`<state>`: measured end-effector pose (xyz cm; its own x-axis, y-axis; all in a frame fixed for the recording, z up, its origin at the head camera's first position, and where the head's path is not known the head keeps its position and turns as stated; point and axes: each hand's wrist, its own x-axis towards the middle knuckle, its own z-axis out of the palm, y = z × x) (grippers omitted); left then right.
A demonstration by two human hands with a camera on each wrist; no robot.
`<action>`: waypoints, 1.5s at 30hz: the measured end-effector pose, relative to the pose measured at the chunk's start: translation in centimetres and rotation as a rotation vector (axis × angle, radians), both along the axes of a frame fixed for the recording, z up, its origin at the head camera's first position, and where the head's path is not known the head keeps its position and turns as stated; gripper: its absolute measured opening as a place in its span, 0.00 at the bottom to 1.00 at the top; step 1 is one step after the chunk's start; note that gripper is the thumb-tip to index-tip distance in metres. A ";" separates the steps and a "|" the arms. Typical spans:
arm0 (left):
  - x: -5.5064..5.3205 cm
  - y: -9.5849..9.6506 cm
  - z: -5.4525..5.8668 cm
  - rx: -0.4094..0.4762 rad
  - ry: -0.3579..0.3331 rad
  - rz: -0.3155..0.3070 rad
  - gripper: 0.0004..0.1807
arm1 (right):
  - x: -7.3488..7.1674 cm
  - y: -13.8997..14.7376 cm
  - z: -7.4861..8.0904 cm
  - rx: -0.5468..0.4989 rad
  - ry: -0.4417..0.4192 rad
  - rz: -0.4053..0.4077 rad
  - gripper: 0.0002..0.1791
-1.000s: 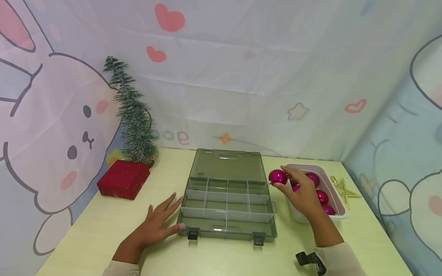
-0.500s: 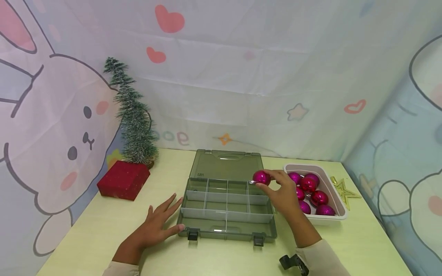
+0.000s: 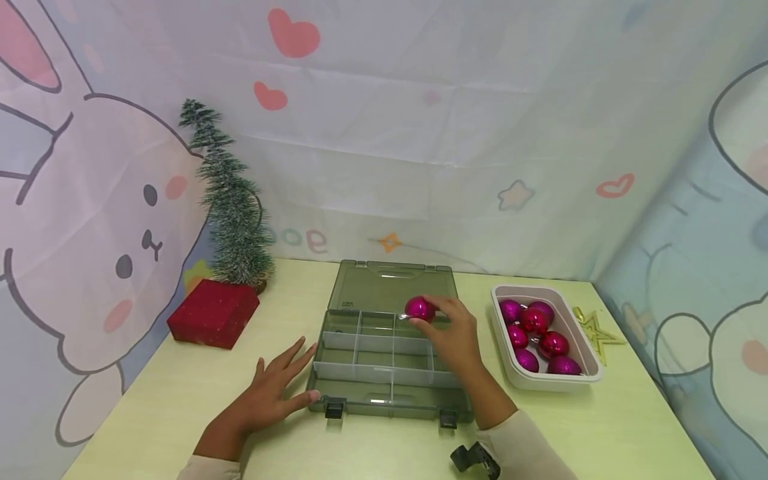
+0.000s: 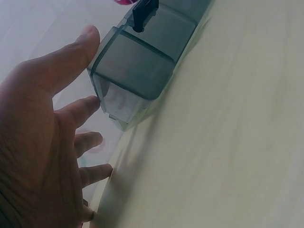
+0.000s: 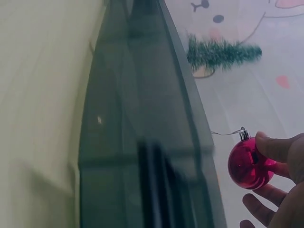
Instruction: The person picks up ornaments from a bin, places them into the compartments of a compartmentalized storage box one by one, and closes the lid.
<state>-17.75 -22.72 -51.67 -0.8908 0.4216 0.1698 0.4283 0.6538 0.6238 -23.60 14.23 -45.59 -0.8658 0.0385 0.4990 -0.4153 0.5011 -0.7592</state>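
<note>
Magenta bauble (image 3: 420,309) pinched, the right hand (image 3: 456,337) hovers above the case (image 3: 354,390) (left hand (image 3: 270,392) splayed).

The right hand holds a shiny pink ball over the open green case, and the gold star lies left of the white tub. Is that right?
Not quite: the head view shows the gold star lying to the right of the white tub. The right hand does hold a shiny pink ball over the open green case.

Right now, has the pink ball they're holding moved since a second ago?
Yes. In the head view, the held pink ball moved left, from beside the green box to over it.
</note>
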 end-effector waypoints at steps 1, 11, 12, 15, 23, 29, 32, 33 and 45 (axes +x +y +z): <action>0.0 0.0 0.0 -0.001 0.001 0.000 0.46 | 0.0 -0.4 0.0 0.003 -0.001 0.000 0.29; -0.1 0.1 0.0 0.006 0.010 -0.005 0.46 | 0.2 -4.2 0.2 0.004 -0.078 0.004 0.28; -0.1 0.1 -0.1 0.010 0.015 -0.005 0.46 | 0.1 -4.6 0.1 0.007 -0.082 0.006 0.28; -0.1 0.1 -0.2 0.025 0.033 -0.006 0.45 | 0.0 -5.8 -0.3 0.015 -0.088 0.018 0.27; -0.1 -0.1 -0.3 0.023 0.035 0.000 0.45 | 0.0 -8.9 -0.2 0.036 -0.104 0.024 0.27; -0.2 -0.3 -0.2 -0.016 0.025 -0.001 0.46 | -0.6 -10.8 0.3 0.119 -0.088 -0.016 0.27; -0.3 -0.3 -0.2 -0.016 0.028 -0.001 0.46 | -1.0 -11.5 0.4 0.166 -0.082 -0.013 0.27; -0.3 -0.3 -0.1 -0.014 0.028 -0.001 0.46 | -1.1 -11.8 0.4 0.184 -0.085 -0.012 0.27; 0.0 0.3 0.1 -0.015 0.025 0.014 0.45 | -2.1 -13.2 -0.6 0.290 -0.171 0.033 0.27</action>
